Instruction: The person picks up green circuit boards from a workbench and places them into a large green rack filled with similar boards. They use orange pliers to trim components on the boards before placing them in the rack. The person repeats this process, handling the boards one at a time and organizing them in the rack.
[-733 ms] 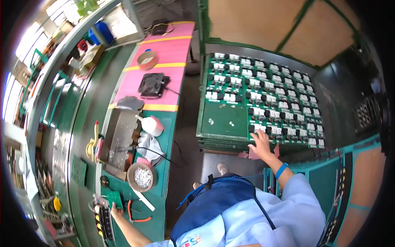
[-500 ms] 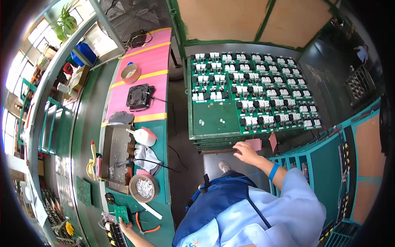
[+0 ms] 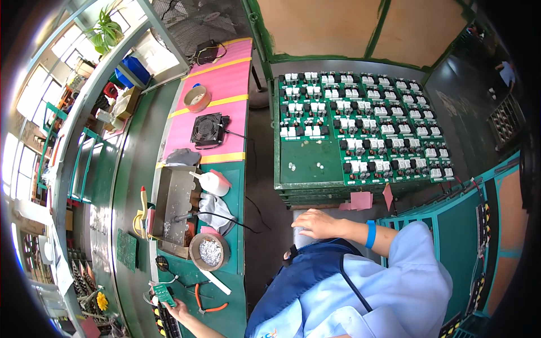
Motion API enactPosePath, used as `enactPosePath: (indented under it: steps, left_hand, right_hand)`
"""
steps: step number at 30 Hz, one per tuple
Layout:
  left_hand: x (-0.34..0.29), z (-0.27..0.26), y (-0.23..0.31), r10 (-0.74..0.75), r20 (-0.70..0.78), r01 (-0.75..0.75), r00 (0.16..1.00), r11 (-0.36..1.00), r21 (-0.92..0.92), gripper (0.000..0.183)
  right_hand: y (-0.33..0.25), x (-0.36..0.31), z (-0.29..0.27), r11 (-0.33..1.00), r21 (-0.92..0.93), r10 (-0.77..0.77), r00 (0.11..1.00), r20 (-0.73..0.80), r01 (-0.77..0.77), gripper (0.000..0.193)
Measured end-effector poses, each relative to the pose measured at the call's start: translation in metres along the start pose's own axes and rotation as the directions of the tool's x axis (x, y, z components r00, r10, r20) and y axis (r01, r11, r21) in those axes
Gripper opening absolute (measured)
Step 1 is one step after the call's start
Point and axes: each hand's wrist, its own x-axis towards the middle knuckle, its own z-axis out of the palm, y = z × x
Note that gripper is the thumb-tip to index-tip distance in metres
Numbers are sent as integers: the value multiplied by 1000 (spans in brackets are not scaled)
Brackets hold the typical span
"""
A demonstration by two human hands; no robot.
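Down at the lower left, my left hand [image 3: 179,310] grips a small green circuit board [image 3: 164,295] by its edge, over the near end of the workbench. Wires and a row of black and yellow parts lie beside it. Orange-handled pliers [image 3: 204,301] rest just right of that hand. My right hand [image 3: 316,224], with a blue wristband [image 3: 371,234], hangs in front of my body with fingers loosely stretched and nothing in them. Beyond it stands a green table [image 3: 307,174] bearing rows of green circuit boards [image 3: 360,147] with white and black parts.
On the bench are a round tub of silvery bits [image 3: 210,253], a metal tray [image 3: 176,211] with a soldering iron [image 3: 186,216], a white squeeze bottle [image 3: 214,183], a grey cloth [image 3: 215,213] and a black fan [image 3: 209,130]. A teal rack [image 3: 445,225] stands right.
My right hand has moved left, in front of my body. My left hand still holds the circuit board, which is now tilted. The whole view has shifted, so the bench sits further right.
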Motion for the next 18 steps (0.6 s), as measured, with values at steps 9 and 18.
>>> enactPosePath:
  steps: [9, 18]
  left_hand:
    - [-174, 89, -30, -126, 564, 149, 816, 989, 5, 34]
    - [-274, 166, -168, -347, 528, 88, 775, 887, 454, 40]
  right_hand:
    - [-9, 24, 11, 981, 143, -147, 985, 93, 133, 28]
    - [-55, 79, -10, 397, 885, 96, 971, 221, -241, 32]
